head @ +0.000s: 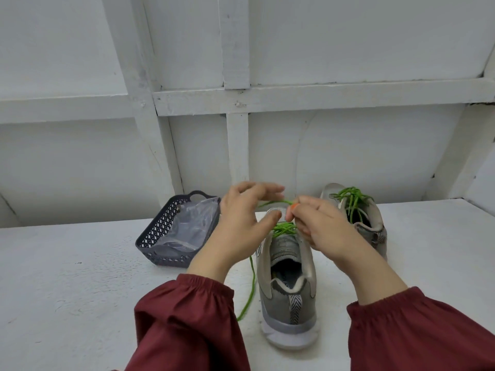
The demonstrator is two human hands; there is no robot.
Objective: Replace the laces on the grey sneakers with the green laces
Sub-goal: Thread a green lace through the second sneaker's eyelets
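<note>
A grey sneaker (288, 285) stands heel toward me on the white table, with a green lace (284, 228) threaded across its upper eyelets. One end of that lace (250, 293) trails down the shoe's left side onto the table. My right hand (325, 227) pinches a strand of the lace just above the tongue. My left hand (242, 222) hovers at the shoe's left, fingers spread, thumb near the lace; a green strand runs under its fingers. A second grey sneaker (371, 223) behind the right hand carries green laces (351, 199).
A dark perforated plastic basket (160, 236) holding a clear plastic bag (187, 226) stands left of the shoes. A white panelled wall (241, 103) rises right behind the table (80, 290). Dark red sleeves cover both forearms.
</note>
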